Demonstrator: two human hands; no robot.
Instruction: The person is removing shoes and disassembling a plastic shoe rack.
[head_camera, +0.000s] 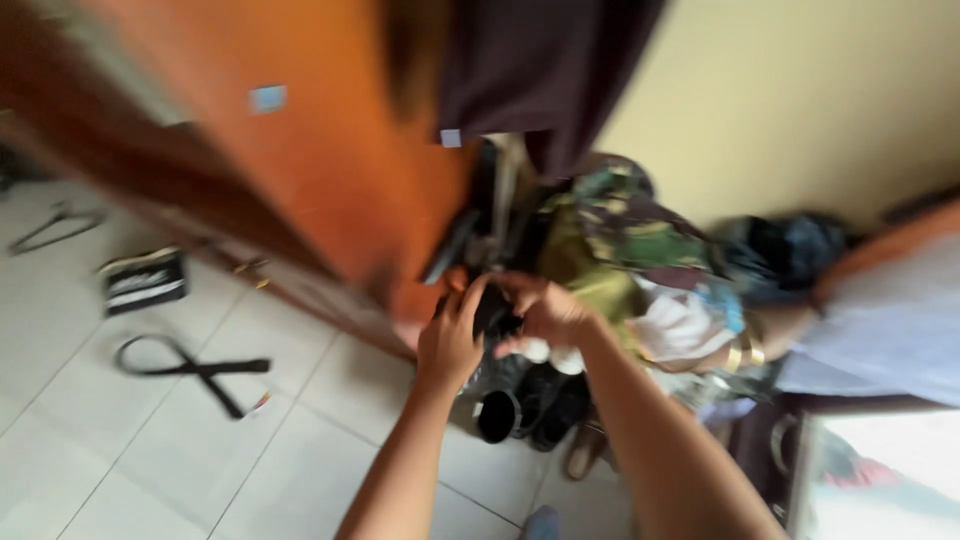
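Hands meeting low beside an orange wooden cabinet (330, 170) — left hand (450, 340) and right hand (545, 312) both curled around a dark blurred object (495, 312), kind unclear. Behind, a heap of camouflage clothes (620, 235). On the white tiled floor (150, 450) — a black belt (195, 368).

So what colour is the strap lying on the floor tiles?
Black. The strap lies looped on the pale tiled floor, clearest in the head view.

— What is worn on the arms?
— Nothing is seen: both forearms are bare up to the frame's lower edge. No sleeve is shown.
— The left hand (450, 340) and right hand (548, 312)?
— Uncovered, blurred; details cannot be told.
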